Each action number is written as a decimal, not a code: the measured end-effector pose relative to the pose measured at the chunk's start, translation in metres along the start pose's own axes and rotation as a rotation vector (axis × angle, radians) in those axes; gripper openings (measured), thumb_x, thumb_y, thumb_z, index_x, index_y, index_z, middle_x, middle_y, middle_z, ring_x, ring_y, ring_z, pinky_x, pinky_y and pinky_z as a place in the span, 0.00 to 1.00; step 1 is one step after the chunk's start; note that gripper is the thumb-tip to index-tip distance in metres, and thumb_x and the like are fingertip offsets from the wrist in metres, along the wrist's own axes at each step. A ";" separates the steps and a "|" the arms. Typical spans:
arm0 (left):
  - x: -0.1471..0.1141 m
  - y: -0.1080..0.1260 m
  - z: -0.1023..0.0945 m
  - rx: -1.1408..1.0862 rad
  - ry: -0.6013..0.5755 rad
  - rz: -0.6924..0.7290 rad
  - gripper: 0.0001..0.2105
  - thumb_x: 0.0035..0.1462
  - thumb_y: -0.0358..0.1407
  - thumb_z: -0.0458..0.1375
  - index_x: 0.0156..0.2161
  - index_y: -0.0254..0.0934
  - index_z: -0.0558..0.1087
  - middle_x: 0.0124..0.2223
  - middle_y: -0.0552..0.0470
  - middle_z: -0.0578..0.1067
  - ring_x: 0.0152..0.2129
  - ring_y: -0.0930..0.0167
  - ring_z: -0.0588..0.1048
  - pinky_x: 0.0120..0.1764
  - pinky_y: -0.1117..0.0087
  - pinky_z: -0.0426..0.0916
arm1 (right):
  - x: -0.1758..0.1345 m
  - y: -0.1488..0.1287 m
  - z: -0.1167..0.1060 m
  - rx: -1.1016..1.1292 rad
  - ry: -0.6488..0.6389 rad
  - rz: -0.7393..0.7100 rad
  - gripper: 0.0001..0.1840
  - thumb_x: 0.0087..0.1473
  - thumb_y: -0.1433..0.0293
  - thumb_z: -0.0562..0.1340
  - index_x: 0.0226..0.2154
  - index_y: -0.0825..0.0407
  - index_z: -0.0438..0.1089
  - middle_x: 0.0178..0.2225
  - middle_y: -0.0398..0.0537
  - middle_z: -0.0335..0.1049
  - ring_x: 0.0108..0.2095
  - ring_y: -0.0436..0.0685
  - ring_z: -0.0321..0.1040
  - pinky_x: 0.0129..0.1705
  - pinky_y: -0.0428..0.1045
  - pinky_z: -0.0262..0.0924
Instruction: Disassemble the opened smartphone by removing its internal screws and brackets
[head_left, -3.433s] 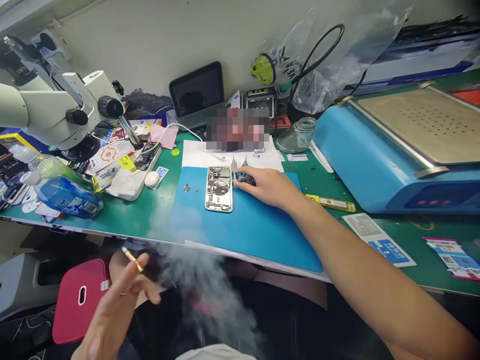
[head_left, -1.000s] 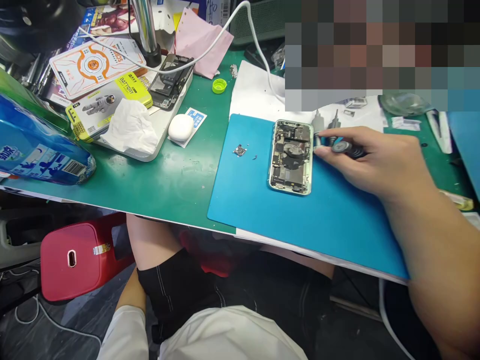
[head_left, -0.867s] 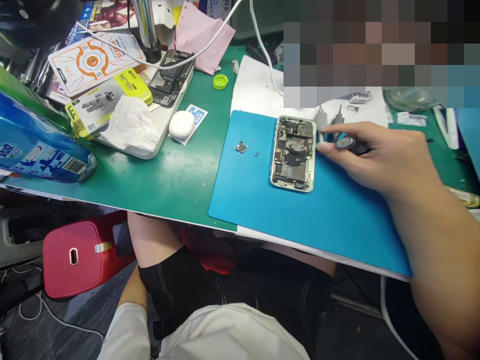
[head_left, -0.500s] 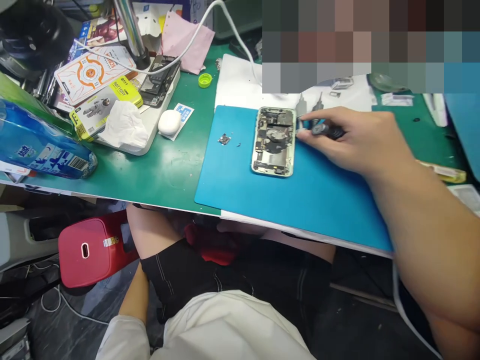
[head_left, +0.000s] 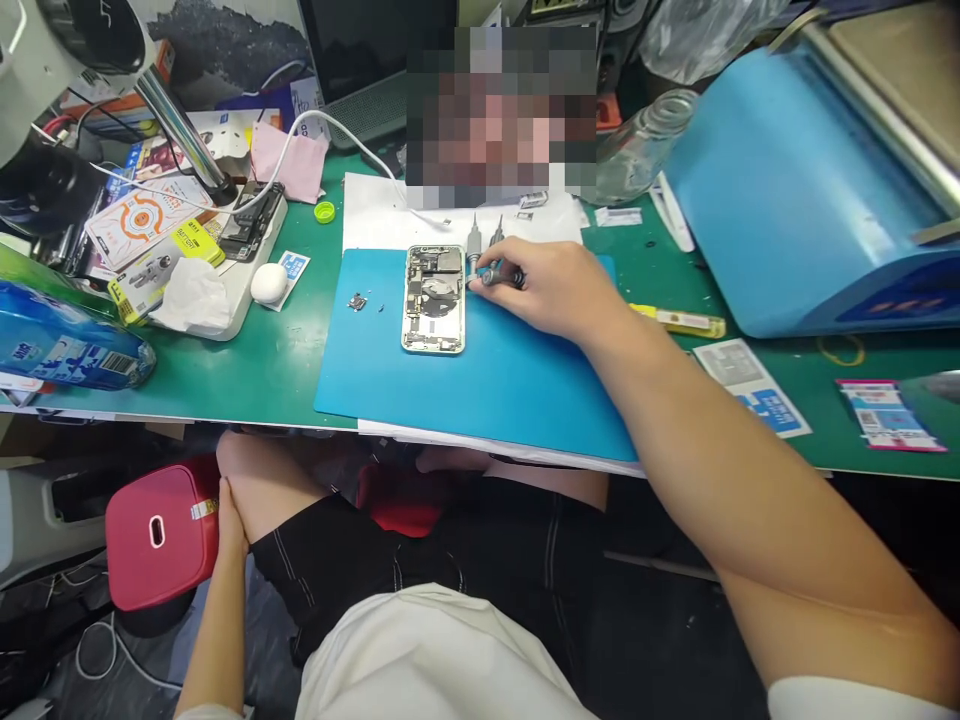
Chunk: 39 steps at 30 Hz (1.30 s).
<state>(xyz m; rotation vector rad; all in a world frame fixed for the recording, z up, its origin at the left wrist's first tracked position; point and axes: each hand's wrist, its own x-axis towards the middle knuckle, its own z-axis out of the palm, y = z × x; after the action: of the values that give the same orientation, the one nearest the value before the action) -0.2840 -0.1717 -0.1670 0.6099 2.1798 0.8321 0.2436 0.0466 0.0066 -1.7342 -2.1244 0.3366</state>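
Note:
A phone with its back off [head_left: 434,300] lies on the blue mat, its inner parts and pale green frame showing. Just to the right of it is my right hand [head_left: 551,285], thumb and fingers closed around a dark-handled screwdriver [head_left: 501,276]; the tip is hard to make out. A grey screwdriver [head_left: 474,240] and a darker one lie beyond my fingertips. Loose small phone parts [head_left: 358,301] sit left of the phone. Down by my left thigh, my left hand [head_left: 231,515] rests against the leg, its fingers mostly hidden.
The blue mat [head_left: 480,400] covers the desk's front middle. On the left are a white earbud case [head_left: 268,284], a blue bottle [head_left: 67,335] and a microscope stand [head_left: 184,130]. A glass jar [head_left: 637,150] and a large blue machine [head_left: 795,190] stand at the right. A red box [head_left: 161,535] is below the desk.
The view has shifted right and back, bringing the blue machine and jar into sight. My left hand now shows at my thigh. My right hand stays beside the phone.

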 end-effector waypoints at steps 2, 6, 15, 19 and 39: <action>-0.001 -0.005 -0.003 0.049 0.059 -0.030 0.26 0.75 0.53 0.51 0.63 0.34 0.72 0.61 0.39 0.78 0.58 0.58 0.78 0.61 0.56 0.74 | 0.000 0.003 0.003 0.023 0.057 -0.015 0.13 0.62 0.60 0.65 0.46 0.45 0.79 0.38 0.50 0.84 0.37 0.66 0.78 0.38 0.54 0.63; -0.007 -0.010 -0.009 0.171 0.142 -0.044 0.34 0.71 0.55 0.54 0.71 0.31 0.64 0.67 0.33 0.73 0.64 0.51 0.74 0.66 0.51 0.70 | 0.001 0.009 0.010 0.075 0.152 -0.047 0.11 0.60 0.60 0.67 0.43 0.45 0.79 0.34 0.50 0.82 0.33 0.66 0.77 0.34 0.54 0.61; -0.050 -0.012 -0.012 0.372 0.231 0.100 0.47 0.60 0.50 0.67 0.76 0.32 0.53 0.74 0.31 0.64 0.71 0.48 0.65 0.72 0.48 0.60 | 0.001 0.008 0.007 0.124 0.141 -0.053 0.14 0.61 0.63 0.68 0.49 0.49 0.79 0.37 0.53 0.83 0.34 0.62 0.74 0.38 0.54 0.61; -0.066 -0.020 -0.019 0.427 0.255 0.168 0.49 0.61 0.51 0.67 0.77 0.31 0.49 0.77 0.32 0.58 0.75 0.52 0.59 0.75 0.51 0.56 | 0.002 0.007 0.004 0.141 0.156 -0.014 0.16 0.61 0.66 0.70 0.50 0.52 0.80 0.39 0.55 0.83 0.37 0.59 0.75 0.42 0.53 0.62; -0.095 -0.037 -0.037 0.534 0.375 0.007 0.48 0.64 0.54 0.63 0.76 0.30 0.48 0.74 0.26 0.60 0.73 0.46 0.61 0.71 0.44 0.60 | -0.004 0.000 0.009 0.149 0.177 -0.130 0.15 0.60 0.61 0.68 0.49 0.45 0.81 0.39 0.50 0.84 0.43 0.64 0.82 0.49 0.59 0.69</action>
<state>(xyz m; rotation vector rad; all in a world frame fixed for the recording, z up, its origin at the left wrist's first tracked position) -0.2583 -0.2702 -0.1309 0.7631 2.7744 0.3755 0.2401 0.0435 -0.0015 -1.4783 -2.0186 0.2866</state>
